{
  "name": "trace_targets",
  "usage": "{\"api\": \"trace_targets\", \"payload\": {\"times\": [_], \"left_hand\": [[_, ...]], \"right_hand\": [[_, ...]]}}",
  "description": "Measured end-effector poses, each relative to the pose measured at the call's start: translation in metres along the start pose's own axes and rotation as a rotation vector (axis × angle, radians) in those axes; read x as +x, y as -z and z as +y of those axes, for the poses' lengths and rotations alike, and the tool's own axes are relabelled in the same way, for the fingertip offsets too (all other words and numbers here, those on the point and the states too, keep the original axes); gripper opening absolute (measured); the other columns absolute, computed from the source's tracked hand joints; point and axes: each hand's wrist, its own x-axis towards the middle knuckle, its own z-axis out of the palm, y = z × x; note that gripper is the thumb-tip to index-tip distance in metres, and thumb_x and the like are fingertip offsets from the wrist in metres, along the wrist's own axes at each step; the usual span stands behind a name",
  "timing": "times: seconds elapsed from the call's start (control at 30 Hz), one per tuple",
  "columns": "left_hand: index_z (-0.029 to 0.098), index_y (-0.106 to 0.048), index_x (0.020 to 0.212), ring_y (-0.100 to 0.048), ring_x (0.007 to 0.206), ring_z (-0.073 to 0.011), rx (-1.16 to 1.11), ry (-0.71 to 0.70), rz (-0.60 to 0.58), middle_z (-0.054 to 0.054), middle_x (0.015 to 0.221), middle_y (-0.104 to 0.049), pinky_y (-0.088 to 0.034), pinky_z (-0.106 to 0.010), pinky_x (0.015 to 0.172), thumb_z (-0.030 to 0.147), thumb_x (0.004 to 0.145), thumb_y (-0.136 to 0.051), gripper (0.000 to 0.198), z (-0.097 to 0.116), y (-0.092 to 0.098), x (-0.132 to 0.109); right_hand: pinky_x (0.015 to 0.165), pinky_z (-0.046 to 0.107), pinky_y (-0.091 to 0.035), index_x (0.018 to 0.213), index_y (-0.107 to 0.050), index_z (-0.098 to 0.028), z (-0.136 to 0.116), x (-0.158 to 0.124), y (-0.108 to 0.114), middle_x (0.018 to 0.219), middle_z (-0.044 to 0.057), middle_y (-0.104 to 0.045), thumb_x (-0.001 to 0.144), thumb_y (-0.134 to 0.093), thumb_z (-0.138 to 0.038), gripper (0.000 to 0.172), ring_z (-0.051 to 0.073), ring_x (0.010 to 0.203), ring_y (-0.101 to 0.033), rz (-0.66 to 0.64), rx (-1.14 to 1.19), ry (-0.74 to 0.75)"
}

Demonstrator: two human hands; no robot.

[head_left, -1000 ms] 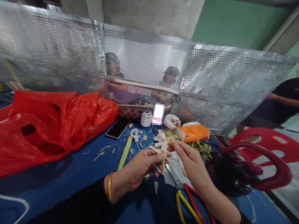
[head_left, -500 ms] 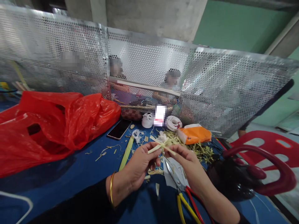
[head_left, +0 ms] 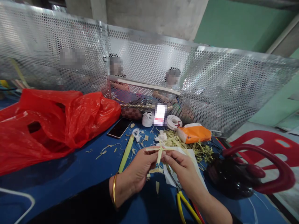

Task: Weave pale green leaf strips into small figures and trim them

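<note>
One side of the cross of pale leaf strips (head_left: 160, 150) is pinched by the left hand (head_left: 141, 164), the other by the right hand (head_left: 181, 162), above the blue table (head_left: 93, 174). Uneven pulling, I think, could loosen its crossing; farther right, the right forearm (head_left: 207, 199), low over the shears (head_left: 188, 205), might push them.

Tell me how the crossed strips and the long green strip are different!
The crossed strips are pale yellow; the green strip is greener. The crossed strips look narrower than the green strip. Left hand and right hand hold the crossed strips; the green strip lies on the table. Both look slim.
</note>
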Motion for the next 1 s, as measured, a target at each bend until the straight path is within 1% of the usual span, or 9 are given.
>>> {"api": "trace_targets", "payload": {"times": [0.13,0.27,0.37,0.47,0.57,0.67,0.77,0.9,1.0], "left_hand": [[0.013,-0.073,0.072,-0.043,0.059,-0.0073,-0.057,-0.003,0.069,0.0,0.064,-0.058,-0.031,-0.018,0.054,0.027,0.057,-0.085,0.025,-0.002,-0.004,-0.003],[0.013,-0.068,0.064,-0.036,0.052,-0.0052,-0.17,0.015,0.065,0.005,0.057,-0.051,-0.029,-0.019,0.052,0.03,0.055,-0.086,0.026,-0.004,-0.004,-0.004],[0.013,-0.068,0.065,-0.038,0.053,-0.0061,-0.212,0.04,0.081,0.004,0.056,-0.051,-0.029,-0.019,0.052,0.03,0.056,-0.085,0.025,-0.006,-0.002,-0.004],[0.012,-0.071,0.068,-0.04,0.055,-0.0075,-0.169,0.023,0.033,0.001,0.061,-0.057,-0.03,-0.021,0.054,0.029,0.06,-0.082,0.022,-0.007,0.0,-0.002],[0.013,-0.073,0.069,-0.038,0.055,-0.0078,-0.076,-0.012,0.003,0.0,0.065,-0.061,-0.029,-0.022,0.055,0.03,0.065,-0.079,0.018,-0.005,0.0,-0.003],[0.015,-0.074,0.074,-0.04,0.057,-0.0089,-0.039,-0.004,-0.006,-0.001,0.069,-0.064,-0.029,-0.022,0.055,0.032,0.064,-0.08,0.021,-0.001,-0.002,-0.006],[0.014,-0.074,0.079,-0.043,0.06,-0.0092,-0.039,-0.001,-0.022,-0.002,0.072,-0.064,-0.03,-0.021,0.056,0.032,0.061,-0.082,0.027,0.001,-0.003,-0.006],[0.015,-0.073,0.078,-0.044,0.061,-0.0087,-0.021,-0.045,0.072,-0.001,0.074,-0.065,-0.031,-0.02,0.056,0.028,0.054,-0.085,0.03,0.0,-0.003,-0.006],[0.014,-0.071,0.071,-0.045,0.061,-0.0089,-0.021,-0.074,0.091,-0.001,0.07,-0.063,-0.033,-0.02,0.057,0.026,0.057,-0.083,0.022,-0.003,-0.003,-0.007]], "right_hand": [[0.063,0.025,-0.043,0.068,-0.062,-0.019,0.001,-0.006,-0.004,0.068,0.001,-0.063,0.087,-0.055,-0.034,0.025,0.016,0.067,-0.055,0.029,-0.164,0.097],[0.063,0.026,-0.041,0.068,-0.056,-0.02,0.005,-0.013,-0.009,0.067,0.001,-0.057,0.091,-0.05,-0.028,0.026,0.017,0.068,-0.054,0.075,-0.355,0.291],[0.063,0.028,-0.04,0.07,-0.057,-0.02,0.008,-0.013,-0.01,0.068,0.003,-0.057,0.091,-0.049,-0.023,0.022,0.019,0.07,-0.054,0.119,-0.446,0.377],[0.067,0.028,-0.043,0.075,-0.06,-0.02,0.009,-0.013,-0.012,0.074,0.004,-0.062,0.091,-0.049,-0.022,0.02,0.019,0.074,-0.057,0.124,-0.398,0.376],[0.07,0.028,-0.046,0.084,-0.064,-0.02,0.008,-0.012,-0.014,0.079,0.004,-0.065,0.09,-0.052,-0.026,0.015,0.019,0.076,-0.06,0.126,-0.292,0.315],[0.068,0.027,-0.047,0.081,-0.066,-0.021,0.006,-0.009,-0.013,0.077,0.002,-0.065,0.089,-0.054,-0.031,0.018,0.019,0.074,-0.061,0.101,-0.176,0.213],[0.075,0.028,-0.048,0.082,-0.068,-0.021,0.005,-0.006,-0.011,0.083,0.004,-0.068,0.088,-0.055,-0.031,0.018,0.02,0.082,-0.063,0.091,-0.094,0.151],[0.068,0.028,-0.046,0.076,-0.064,-0.02,0.007,-0.007,-0.009,0.073,0.002,-0.063,0.088,-0.054,-0.028,0.017,0.019,0.073,-0.059,0.127,-0.248,0.251],[0.065,0.029,-0.043,0.072,-0.06,-0.02,0.008,-0.011,-0.01,0.068,0.002,-0.058,0.09,-0.05,-0.023,0.02,0.018,0.069,-0.055,0.102,-0.358,0.352]]}}
